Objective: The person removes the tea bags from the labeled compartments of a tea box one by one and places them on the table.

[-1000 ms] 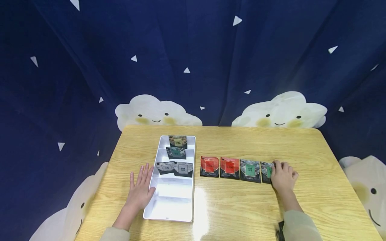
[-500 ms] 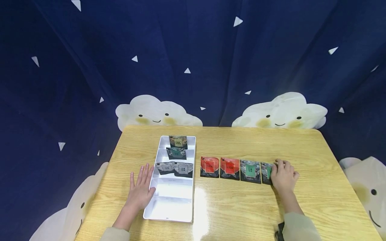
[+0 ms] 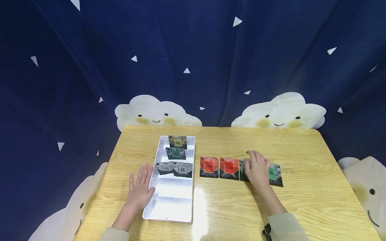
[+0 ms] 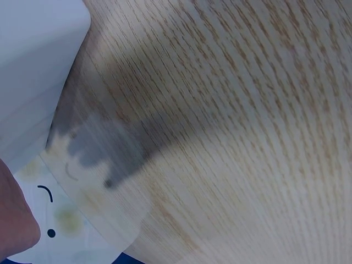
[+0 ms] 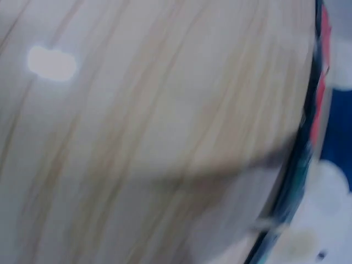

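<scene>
A white compartment tray (image 3: 168, 211) lies on the left of the table. My left hand (image 3: 140, 194) rests flat beside it with fingers spread, the thumb over its rim. In the left wrist view, part of that hand shows under the tray wall (image 4: 38, 71). My right hand (image 3: 258, 169) reaches over a row of flat sachets, fingers bent a little. It covers much of a dark green-labelled sachet (image 3: 243, 174) and the left part of another green-labelled sachet (image 3: 275, 174). To its left are two red-and-black sachets (image 3: 209, 167). In the right wrist view, the sachets show edge-on.
Several sachets stand in the tray's far compartments: a tan-labelled one (image 3: 178, 142), a green one (image 3: 176, 153) and two grey ones (image 3: 183, 169). A blue curtain (image 3: 211, 67) with clouds hangs behind the wooden table (image 3: 229, 211).
My right hand has moved left from the end sachet to the green-labelled one beside it. The end sachet now shows its right side on the table. My left hand stays put.
</scene>
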Action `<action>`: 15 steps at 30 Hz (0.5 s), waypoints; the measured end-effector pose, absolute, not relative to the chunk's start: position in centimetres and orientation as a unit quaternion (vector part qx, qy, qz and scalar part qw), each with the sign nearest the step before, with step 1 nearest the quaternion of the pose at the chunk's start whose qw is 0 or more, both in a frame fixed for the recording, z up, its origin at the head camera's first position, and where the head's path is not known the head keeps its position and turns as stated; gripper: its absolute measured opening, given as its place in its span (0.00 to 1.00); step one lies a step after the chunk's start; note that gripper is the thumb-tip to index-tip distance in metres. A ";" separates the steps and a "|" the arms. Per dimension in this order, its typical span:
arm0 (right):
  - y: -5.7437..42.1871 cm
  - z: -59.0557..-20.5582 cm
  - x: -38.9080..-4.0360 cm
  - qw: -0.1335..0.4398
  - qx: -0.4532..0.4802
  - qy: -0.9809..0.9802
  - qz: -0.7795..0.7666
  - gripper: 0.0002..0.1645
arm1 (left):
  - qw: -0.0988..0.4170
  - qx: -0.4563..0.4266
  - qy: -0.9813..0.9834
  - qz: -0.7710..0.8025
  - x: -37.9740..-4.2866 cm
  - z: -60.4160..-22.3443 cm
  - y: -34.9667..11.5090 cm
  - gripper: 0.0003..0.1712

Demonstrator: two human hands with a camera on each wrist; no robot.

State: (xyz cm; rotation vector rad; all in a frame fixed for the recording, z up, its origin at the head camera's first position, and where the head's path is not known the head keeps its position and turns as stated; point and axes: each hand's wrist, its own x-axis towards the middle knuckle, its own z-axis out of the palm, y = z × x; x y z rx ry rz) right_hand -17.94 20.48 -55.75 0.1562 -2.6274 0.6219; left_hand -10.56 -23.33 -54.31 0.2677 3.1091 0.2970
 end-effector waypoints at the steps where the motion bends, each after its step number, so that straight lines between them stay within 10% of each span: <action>1: 19.6 -55.6 -18.0 0.222 0.067 -0.946 0.225 0.17 | 0.003 0.085 0.992 0.095 -10.5 -54.3 -23.3 0.40; 15: 8.8 -53.3 -18.4 0.209 0.197 -0.938 0.193 0.18 | 0.003 0.085 0.992 0.092 -10.5 -54.3 -23.5 0.40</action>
